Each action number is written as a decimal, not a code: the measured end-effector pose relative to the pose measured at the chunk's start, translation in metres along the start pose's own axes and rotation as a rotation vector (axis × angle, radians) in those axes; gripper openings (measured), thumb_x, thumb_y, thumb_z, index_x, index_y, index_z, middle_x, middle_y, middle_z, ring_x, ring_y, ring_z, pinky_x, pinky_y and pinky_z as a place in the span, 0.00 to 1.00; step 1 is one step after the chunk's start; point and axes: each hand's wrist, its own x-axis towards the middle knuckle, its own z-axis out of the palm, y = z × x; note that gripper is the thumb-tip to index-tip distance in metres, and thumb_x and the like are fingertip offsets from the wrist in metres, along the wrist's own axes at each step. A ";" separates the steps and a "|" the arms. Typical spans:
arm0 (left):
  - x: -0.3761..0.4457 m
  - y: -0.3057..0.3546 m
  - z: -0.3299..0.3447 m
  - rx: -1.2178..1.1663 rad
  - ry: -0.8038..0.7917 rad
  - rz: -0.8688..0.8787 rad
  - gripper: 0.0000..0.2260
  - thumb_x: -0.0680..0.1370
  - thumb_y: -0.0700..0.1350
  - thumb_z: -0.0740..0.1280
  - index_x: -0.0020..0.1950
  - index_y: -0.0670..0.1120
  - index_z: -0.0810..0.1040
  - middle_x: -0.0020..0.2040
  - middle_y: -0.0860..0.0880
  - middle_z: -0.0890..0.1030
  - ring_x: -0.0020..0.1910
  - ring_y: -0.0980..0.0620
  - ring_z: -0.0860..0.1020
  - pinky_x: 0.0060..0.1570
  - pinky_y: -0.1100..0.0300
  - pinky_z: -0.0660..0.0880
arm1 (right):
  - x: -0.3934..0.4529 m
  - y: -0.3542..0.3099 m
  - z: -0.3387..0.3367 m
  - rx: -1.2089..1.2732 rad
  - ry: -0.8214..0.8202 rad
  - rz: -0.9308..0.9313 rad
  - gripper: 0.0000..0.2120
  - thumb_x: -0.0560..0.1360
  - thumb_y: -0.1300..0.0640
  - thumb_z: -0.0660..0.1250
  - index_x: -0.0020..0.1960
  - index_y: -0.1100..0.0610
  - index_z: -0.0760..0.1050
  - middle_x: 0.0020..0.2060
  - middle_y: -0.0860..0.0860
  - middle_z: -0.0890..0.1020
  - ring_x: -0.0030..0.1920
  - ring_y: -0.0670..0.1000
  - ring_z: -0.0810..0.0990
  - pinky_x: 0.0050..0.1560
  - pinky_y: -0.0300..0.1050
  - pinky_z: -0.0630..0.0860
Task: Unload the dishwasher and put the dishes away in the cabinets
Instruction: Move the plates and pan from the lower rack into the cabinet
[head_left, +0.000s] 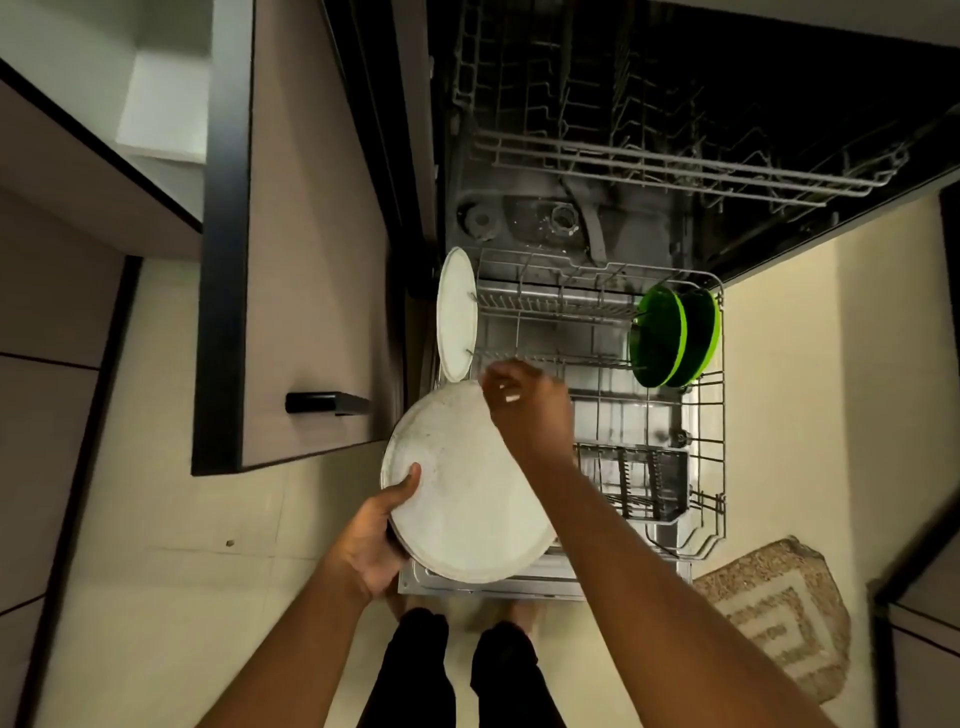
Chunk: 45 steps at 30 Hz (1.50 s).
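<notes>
**Fingers holding one plate, three dishes still racked**

Fingers (410, 480) of the left hand (371, 540) are curling round the near left rim of a large white plate (467, 488), thumb lying on its face; the right hand (524, 400) is resting at the plate's far edge, fingers bent toward the rim, though whether they are truly pinching it cannot be told.

Judging by what is lying in view, the unloading is looking well advanced but not finished. The dishwasher (519, 218) is standing open, its upper rack (675, 161) showing bare wire. The lower rack (706, 415), pulled out over the floor, is carrying a second white plate (457, 312) upright at its far left corner and two green bowls (670, 338) on edge at its far right corner. The cutlery basket (639, 483) near the right edge is appearing empty. The held plate is hovering over the rack's near left corner.

Both plates are looking matte, round and flat with faint speckling; the bowls are glossy, bright plastic-like; the racks are thin grey coated wire. A woven mat (784, 613) is lying on the floor.
</notes>
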 end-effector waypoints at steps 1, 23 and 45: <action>0.000 0.002 -0.003 0.002 -0.010 -0.010 0.20 0.75 0.49 0.72 0.65 0.44 0.79 0.63 0.41 0.81 0.61 0.40 0.80 0.67 0.40 0.71 | 0.017 -0.005 0.007 0.013 -0.008 0.042 0.08 0.75 0.51 0.72 0.52 0.53 0.84 0.43 0.46 0.87 0.41 0.43 0.84 0.45 0.45 0.83; 0.007 0.016 -0.021 0.128 -0.064 -0.054 0.30 0.61 0.59 0.81 0.60 0.50 0.82 0.61 0.43 0.82 0.57 0.39 0.82 0.56 0.41 0.78 | 0.061 -0.003 0.039 -0.222 -0.131 -0.033 0.05 0.78 0.58 0.67 0.52 0.59 0.75 0.41 0.53 0.84 0.38 0.51 0.84 0.33 0.42 0.80; 0.006 -0.036 0.065 -0.007 -0.020 -0.074 0.34 0.75 0.72 0.55 0.63 0.46 0.79 0.59 0.39 0.83 0.57 0.37 0.81 0.51 0.44 0.78 | -0.174 0.046 -0.057 -0.265 0.052 -0.515 0.03 0.71 0.58 0.72 0.44 0.52 0.84 0.62 0.48 0.82 0.64 0.48 0.79 0.60 0.47 0.79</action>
